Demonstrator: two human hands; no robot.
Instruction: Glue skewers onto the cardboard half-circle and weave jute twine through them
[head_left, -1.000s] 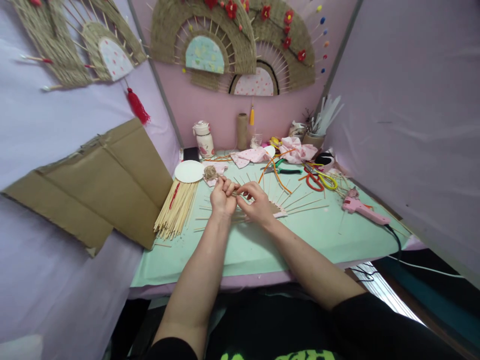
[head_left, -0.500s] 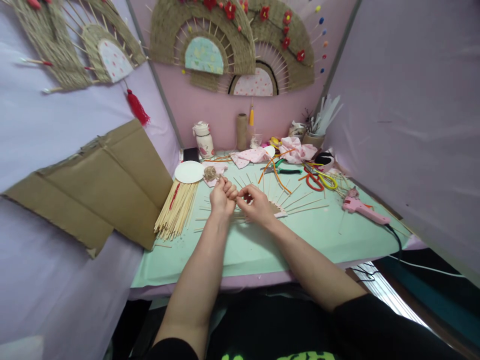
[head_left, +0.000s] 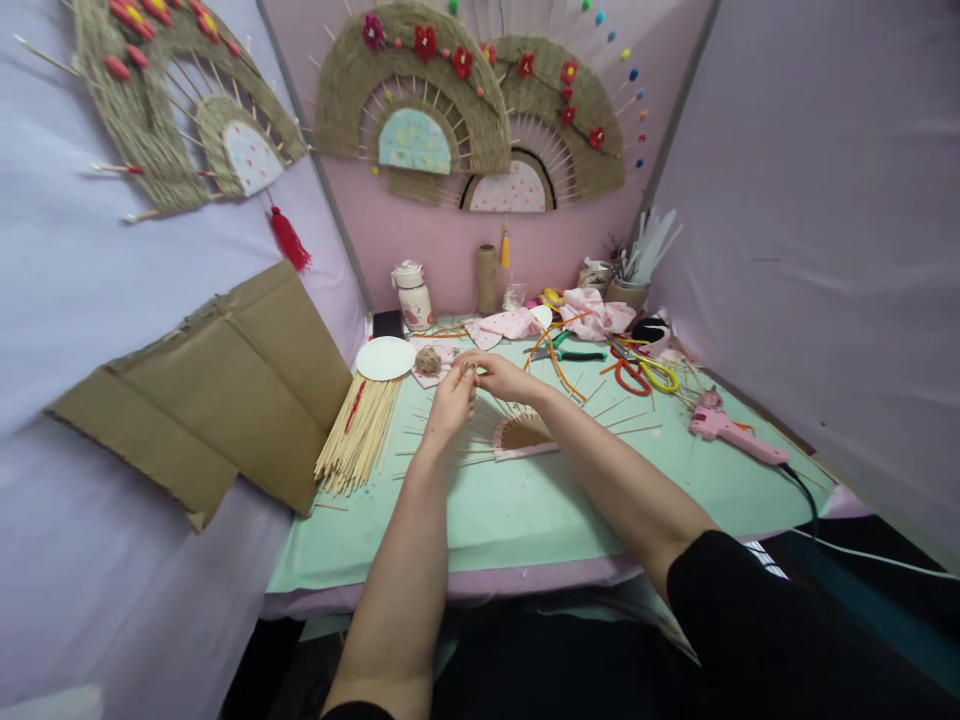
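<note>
My left hand [head_left: 453,398] is closed, with its thumb and fingertips pinching a thin brownish strand that looks like twine. My right hand [head_left: 504,379] reaches over from the right, its fingertips pinched at the same spot, touching the left. Just left of the fingers lies a small ball of twine [head_left: 428,361] on pink cloth. Below and behind my hands a half-round fan frame [head_left: 523,432] lies flat, brown with a pink edge, and thin sticks radiate from it. My right wrist and forearm cover part of it.
At left lie a bundle of thin sticks [head_left: 354,440], a white oval disc [head_left: 385,358] and folded cardboard [head_left: 225,385]. Pliers [head_left: 581,355], red-handled scissors [head_left: 632,378] and a pink glue gun [head_left: 731,428] with its cord lie right. A bottle [head_left: 412,297] stands behind.
My right hand has moved up and away from me, meeting the left fingertips. The left hand has turned from a fist into a pinch. More of the fan frame shows; the view has shifted slightly.
</note>
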